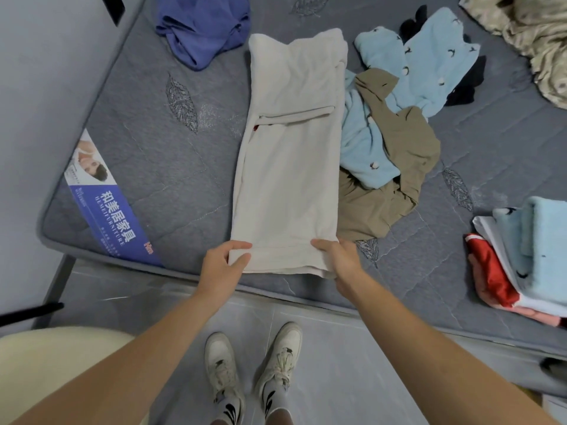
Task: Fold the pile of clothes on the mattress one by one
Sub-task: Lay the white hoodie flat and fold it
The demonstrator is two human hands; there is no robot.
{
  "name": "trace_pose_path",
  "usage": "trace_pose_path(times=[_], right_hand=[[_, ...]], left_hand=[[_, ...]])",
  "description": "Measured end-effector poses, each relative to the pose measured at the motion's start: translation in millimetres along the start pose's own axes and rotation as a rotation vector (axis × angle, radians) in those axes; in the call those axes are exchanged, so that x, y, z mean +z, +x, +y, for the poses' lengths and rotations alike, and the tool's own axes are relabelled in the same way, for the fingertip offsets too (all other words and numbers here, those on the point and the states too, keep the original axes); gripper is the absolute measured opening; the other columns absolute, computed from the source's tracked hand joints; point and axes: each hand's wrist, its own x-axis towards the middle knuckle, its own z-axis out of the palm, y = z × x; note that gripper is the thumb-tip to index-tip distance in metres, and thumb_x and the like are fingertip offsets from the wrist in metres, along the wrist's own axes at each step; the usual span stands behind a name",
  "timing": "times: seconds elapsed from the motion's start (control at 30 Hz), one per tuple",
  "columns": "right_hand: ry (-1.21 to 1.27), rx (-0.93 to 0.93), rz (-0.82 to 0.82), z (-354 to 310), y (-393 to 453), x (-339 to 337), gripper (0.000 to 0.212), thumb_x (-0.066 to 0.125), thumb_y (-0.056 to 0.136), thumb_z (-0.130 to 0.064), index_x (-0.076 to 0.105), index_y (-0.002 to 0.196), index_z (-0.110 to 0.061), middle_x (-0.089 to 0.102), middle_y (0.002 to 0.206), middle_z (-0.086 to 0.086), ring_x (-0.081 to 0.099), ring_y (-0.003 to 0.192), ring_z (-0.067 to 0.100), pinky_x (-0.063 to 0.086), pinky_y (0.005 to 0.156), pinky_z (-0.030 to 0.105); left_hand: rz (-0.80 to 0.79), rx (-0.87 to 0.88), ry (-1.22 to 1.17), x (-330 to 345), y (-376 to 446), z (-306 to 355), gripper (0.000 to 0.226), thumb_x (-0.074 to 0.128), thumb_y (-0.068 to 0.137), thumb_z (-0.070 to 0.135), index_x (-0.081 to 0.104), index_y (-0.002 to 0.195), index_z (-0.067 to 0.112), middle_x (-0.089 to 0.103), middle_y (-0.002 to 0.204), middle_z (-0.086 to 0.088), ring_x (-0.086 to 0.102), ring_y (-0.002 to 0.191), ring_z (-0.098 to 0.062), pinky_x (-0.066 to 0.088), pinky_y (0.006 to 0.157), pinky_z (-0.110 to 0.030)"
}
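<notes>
Head view: I see left hand (225,260) and right hand (336,256) each pinching the near hem corners of the cream garment (291,154) lying flat mid-mattress (147,154), mid-fold; next, I judge, carry the hem away toward the far end.

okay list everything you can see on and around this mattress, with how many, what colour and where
cream garment: one, cream, folded lengthwise, mid-mattress
purple garment: one, purple, crumpled, far left
light blue fleece garments: at least two, light blue, loose, right of the cream one
tan garment: one, olive tan, crumpled among the blue fleece
black garment: one, black, under the far fleece
beige fabric: one, beige, top right corner
folded stack: one, blue, white, red, pink, right edge
mattress: one, grey
label: one, blue and white, near left corner
shoes: two, white, on the floor
left hand: fingers pinch the near hem
right hand: fingers pinch the near hem
</notes>
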Motion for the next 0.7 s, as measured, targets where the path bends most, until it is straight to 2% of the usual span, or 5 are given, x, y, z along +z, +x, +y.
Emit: trace_pose_path(times=[0.1,0.2,0.33,0.47,0.7], right_hand=[[-0.274,-0.130,0.011,10,3,-3,0.043,0.076,0.091,-0.018,0.061,0.129,-0.006,0.073,0.112,0.006,0.068,0.104,0.027,0.056,0.092,0.044],[-0.604,-0.599,-0.035,20,7,-22,0.031,0.055,0.102,-0.028,0.046,0.131,-0.026,0.067,0.107,-0.002,0.063,0.098,0.022,0.049,0.085,0.041],[-1.192,-1.213,0.081,30,27,-60,0.082,0.052,0.080,0.010,0.036,0.155,-0.019,0.041,0.152,0.006,0.046,0.125,0.030,0.044,0.101,0.043],[-1.571,-1.373,0.007,16,53,-61,0.113,0.050,0.064,0.018,0.022,0.165,-0.024,0.017,0.172,0.002,0.022,0.157,0.030,0.025,0.124,0.050],[-1.698,-1.704,-0.089,6,107,-50,0.088,0.043,0.090,0.013,0.017,0.166,-0.023,0.013,0.174,-0.002,0.008,0.161,0.028,0.017,0.128,0.052]], left_hand=[[-0.087,-0.019,0.077,-3,1,-15,0.034,0.059,0.101,0.000,0.073,0.115,0.027,0.073,0.106,-0.020,0.068,0.094,-0.031,0.058,0.093,-0.045],[-0.152,0.061,0.166,-11,8,-28,0.065,0.044,0.098,-0.010,0.059,0.137,0.040,0.067,0.111,-0.017,0.062,0.090,-0.029,0.055,0.089,-0.042],[-0.041,0.479,0.804,-30,21,-38,0.092,0.057,0.081,-0.021,0.041,0.158,0.027,0.047,0.139,-0.010,0.051,0.119,-0.029,0.055,0.093,-0.048],[-0.024,0.794,1.153,-25,51,-32,0.109,0.073,0.066,-0.022,0.039,0.159,0.022,0.035,0.162,-0.019,0.044,0.139,-0.042,0.050,0.103,-0.055],[-0.057,1.034,1.285,-9,91,-44,0.099,0.060,0.076,-0.024,0.040,0.159,0.025,0.032,0.168,-0.005,0.033,0.152,-0.035,0.033,0.120,-0.050]])
